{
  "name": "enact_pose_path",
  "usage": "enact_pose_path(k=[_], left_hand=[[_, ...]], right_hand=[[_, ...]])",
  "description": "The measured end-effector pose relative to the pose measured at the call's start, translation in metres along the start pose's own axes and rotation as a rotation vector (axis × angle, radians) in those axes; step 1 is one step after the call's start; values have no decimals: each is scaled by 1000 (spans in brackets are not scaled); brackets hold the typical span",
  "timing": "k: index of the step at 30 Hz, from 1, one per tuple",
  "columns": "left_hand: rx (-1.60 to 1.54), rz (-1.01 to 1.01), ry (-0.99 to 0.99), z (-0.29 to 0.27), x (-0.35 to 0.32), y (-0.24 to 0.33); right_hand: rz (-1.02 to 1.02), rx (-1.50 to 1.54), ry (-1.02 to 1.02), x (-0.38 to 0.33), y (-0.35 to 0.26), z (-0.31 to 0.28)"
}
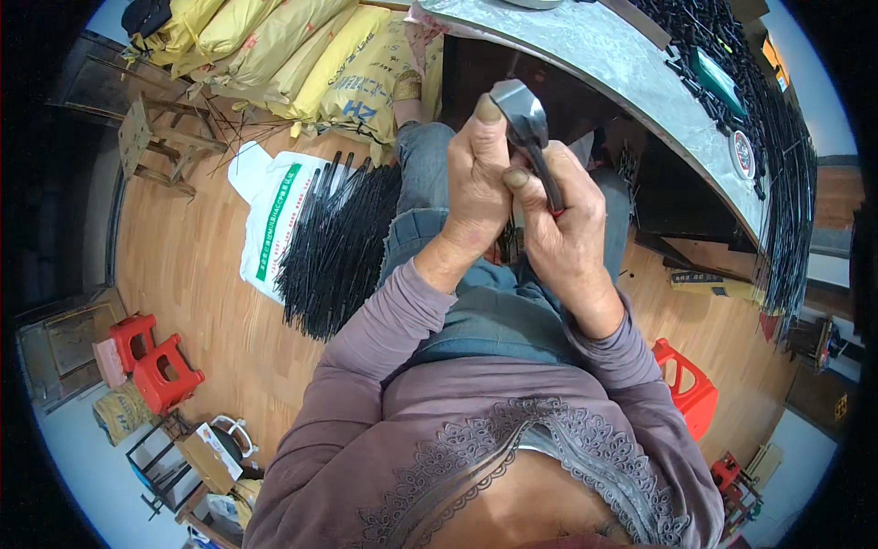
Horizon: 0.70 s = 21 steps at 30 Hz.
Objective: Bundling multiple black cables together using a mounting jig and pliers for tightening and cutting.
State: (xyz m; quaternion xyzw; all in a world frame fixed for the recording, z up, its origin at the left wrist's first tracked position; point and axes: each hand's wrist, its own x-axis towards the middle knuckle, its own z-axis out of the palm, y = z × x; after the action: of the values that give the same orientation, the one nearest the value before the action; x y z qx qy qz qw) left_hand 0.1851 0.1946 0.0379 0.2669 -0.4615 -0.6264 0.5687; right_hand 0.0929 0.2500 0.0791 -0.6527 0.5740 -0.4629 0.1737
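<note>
In front of me, above my lap, both hands are raised close together. My right hand [572,215] is closed around the black handle of a hand tool [524,114], which has a broad, shiny grey head and a bit of red low on the handle. Its thumb lies along the handle. My left hand [477,183] is closed beside the tool, thumb pointing up against the edge of the grey head. The left fingers are hidden behind the hand, so what they hold cannot be made out.
Thin black rods [338,247] lie in a thick bundle on a white sack [261,220] left of my legs. A grey-topped table [622,69] heaped with black parts [722,55] stands ahead right. Yellow sacks [302,55], a wooden stool [146,137] and red stools [166,373] stand around.
</note>
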Motion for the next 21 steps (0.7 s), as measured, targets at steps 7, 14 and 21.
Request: enact_pose_path(k=[7, 14, 21], left_hand=[[-25, -135, 126, -3, 17, 13], [23, -224, 125, -4, 17, 21], [90, -208, -13, -3, 12, 19]], right_hand=[[374, 568, -368, 24, -15, -45], [785, 775, -801, 12, -8, -75], [1020, 1073, -821, 11, -8, -86]])
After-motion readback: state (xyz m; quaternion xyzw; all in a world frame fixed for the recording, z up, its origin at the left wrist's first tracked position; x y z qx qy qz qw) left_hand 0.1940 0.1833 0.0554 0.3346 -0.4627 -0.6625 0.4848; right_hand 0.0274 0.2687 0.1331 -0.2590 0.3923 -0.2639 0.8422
